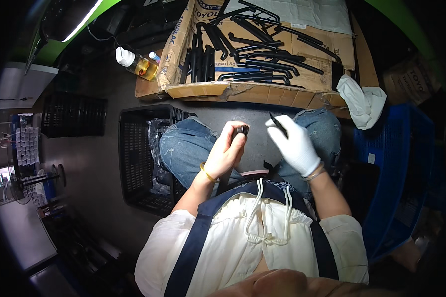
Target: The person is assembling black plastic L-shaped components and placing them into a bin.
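The person sits with knees apart, both hands raised over the lap. The left hand (226,151) is bare, with a thin yellow band at the wrist, and its fingers are curled tight around a small black part (241,129) that pokes out at the top of the fist, pinched between thumb and fingertips. Just to the right of that grip, a little apart from it, the right hand (296,143) wears a white glove and is closed on a slim black tool (278,123), whose point sticks up and leftward from the gloved fingers toward the small part without touching it.

Beyond both hands, farther from the body, lies a flattened cardboard box (243,91) heaped with long black bent rods (262,54). A white rag (364,101) hangs off the box's right end, up and to the right of the gloved hand. A bottle of amber liquid (141,64) with a white cap lies by the box's left corner. Left of the bare hand, beside the knee, stands a black plastic crate (134,158). To the right of the gloved hand is a blue crate (406,163).
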`<act>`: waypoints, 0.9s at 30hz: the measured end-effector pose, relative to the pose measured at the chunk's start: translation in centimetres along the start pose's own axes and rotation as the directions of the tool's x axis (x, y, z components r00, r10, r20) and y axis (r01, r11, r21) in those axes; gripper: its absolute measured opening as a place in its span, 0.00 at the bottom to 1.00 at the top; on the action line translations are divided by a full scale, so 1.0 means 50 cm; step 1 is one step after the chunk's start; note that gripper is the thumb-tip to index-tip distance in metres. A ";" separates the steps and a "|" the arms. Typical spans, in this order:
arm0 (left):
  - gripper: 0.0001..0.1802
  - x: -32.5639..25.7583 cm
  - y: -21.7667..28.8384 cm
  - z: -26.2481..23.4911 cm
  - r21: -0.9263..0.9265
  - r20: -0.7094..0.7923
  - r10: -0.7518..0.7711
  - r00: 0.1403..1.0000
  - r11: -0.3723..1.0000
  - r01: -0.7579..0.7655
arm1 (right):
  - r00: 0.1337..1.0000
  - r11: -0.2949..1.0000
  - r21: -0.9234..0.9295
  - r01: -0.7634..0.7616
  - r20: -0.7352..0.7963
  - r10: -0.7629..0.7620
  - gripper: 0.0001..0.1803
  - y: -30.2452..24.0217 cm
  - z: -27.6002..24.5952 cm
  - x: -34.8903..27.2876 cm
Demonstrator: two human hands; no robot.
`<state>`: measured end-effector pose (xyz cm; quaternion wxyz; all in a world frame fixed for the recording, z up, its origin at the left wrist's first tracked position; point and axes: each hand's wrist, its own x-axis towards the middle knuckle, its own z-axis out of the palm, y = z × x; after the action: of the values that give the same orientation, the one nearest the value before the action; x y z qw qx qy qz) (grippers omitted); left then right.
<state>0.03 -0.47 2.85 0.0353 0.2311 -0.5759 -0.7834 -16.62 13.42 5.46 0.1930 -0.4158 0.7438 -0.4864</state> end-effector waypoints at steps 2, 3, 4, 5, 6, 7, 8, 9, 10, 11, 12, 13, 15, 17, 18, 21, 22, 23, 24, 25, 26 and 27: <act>0.15 0.018 -0.010 0.009 0.043 -0.092 0.218 0.972 0.976 -0.215 | 0.989 0.986 0.103 -0.135 0.079 0.127 0.15 -0.022 0.035 -0.012; 0.16 0.024 -0.016 0.015 0.180 -0.134 0.320 0.938 0.938 -0.295 | 0.996 0.970 0.223 -0.092 0.029 0.088 0.17 -0.034 0.061 -0.011; 0.16 0.032 -0.022 0.021 0.221 -0.150 0.376 0.915 0.914 -0.339 | 0.998 0.938 0.347 0.006 -0.068 0.018 0.19 -0.043 0.076 -0.007; 0.16 0.037 -0.029 0.027 0.139 -0.160 0.385 0.909 0.920 -0.366 | 0.991 0.913 0.392 -0.114 -0.017 0.131 0.18 -0.049 0.081 0.000; 0.17 0.038 -0.036 0.031 0.060 -0.134 0.387 0.912 0.922 -0.382 | 0.993 0.912 0.402 -0.084 -0.045 0.111 0.18 -0.052 0.078 0.007; 0.22 0.036 -0.039 0.027 -0.181 -0.071 0.274 0.959 0.942 -0.282 | 0.998 0.929 0.366 -0.054 0.038 0.043 0.16 -0.050 0.067 0.017; 0.28 0.033 -0.045 0.031 -0.391 -0.018 0.276 0.961 0.883 -0.260 | 0.988 0.947 0.307 -0.090 0.149 0.046 0.14 -0.048 0.056 0.025; 0.30 0.026 -0.048 0.028 -0.440 0.035 0.184 0.982 0.885 -0.150 | 0.957 0.941 0.321 -0.104 0.289 0.008 0.11 -0.046 0.036 0.025; 0.33 0.018 -0.051 0.027 -0.487 0.097 0.078 0.992 0.873 -0.021 | 0.935 0.939 0.316 -0.134 0.353 0.015 0.12 -0.046 0.029 0.029; 0.33 0.012 -0.055 0.028 -0.489 0.095 0.073 0.993 0.872 -0.017 | 0.938 0.951 0.297 -0.090 0.347 -0.020 0.12 -0.047 0.024 0.024; 0.34 0.006 -0.058 0.029 -0.438 0.033 0.120 0.992 0.894 -0.094 | 0.938 0.953 0.291 -0.078 0.346 -0.029 0.13 -0.050 0.021 0.018; 0.34 0.004 -0.061 0.030 -0.395 0.007 0.180 0.984 0.904 -0.163 | 0.972 0.973 0.229 -0.017 0.233 -0.038 0.12 -0.056 0.026 0.009; 0.25 0.007 -0.064 0.027 -0.263 -0.094 0.301 0.949 0.912 -0.315 | 0.995 0.985 0.171 -0.015 0.095 -0.001 0.10 -0.069 0.039 -0.014; 0.20 0.012 -0.066 0.023 -0.089 -0.185 0.494 0.850 0.853 -0.515 | 0.995 0.976 0.215 -0.032 0.094 0.012 0.08 -0.081 0.045 -0.034; 0.20 0.014 -0.066 0.020 -0.084 -0.188 0.490 0.851 0.855 -0.511 | 0.996 0.979 0.204 -0.018 0.086 0.000 0.08 -0.086 0.047 -0.043; 0.24 0.017 -0.067 0.017 0.099 -0.201 0.603 0.772 0.797 -0.596 | 0.992 0.992 0.118 0.039 0.118 -0.053 0.06 -0.098 0.054 -0.052; 0.24 0.016 -0.068 0.017 0.098 -0.198 0.601 0.774 0.798 -0.595 | 0.987 0.995 0.059 0.076 0.137 -0.084 0.06 -0.100 0.054 -0.054; 0.24 0.016 -0.068 0.017 0.102 -0.207 0.607 0.767 0.793 -0.600 | 0.984 0.996 0.015 0.082 0.155 -0.084 0.06 -0.102 0.053 -0.053; 0.25 0.015 -0.069 0.017 0.107 -0.217 0.614 0.759 0.788 -0.607 | 0.984 0.995 0.011 0.096 0.150 -0.097 0.06 -0.103 0.052 -0.053; 0.26 0.016 -0.068 0.016 0.126 -0.215 0.627 0.749 0.778 -0.615 | 0.980 0.998 0.001 0.068 0.189 -0.067 0.05 -0.104 0.051 -0.054; 0.26 0.015 -0.068 0.016 0.126 -0.216 0.626 0.749 0.779 -0.615 | 0.975 0.999 -0.008 0.034 0.222 -0.031 0.05 -0.105 0.050 -0.054; 0.26 0.015 -0.067 0.014 0.153 -0.203 0.637 0.744 0.771 -0.618 | 0.973 0.999 -0.010 0.042 0.228 -0.039 0.05 -0.105 0.050 -0.053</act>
<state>-0.21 1.05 -0.33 0.3581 0.1193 -0.6402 -0.6691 -11.07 13.21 8.67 0.2640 -0.4855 0.7117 -0.4337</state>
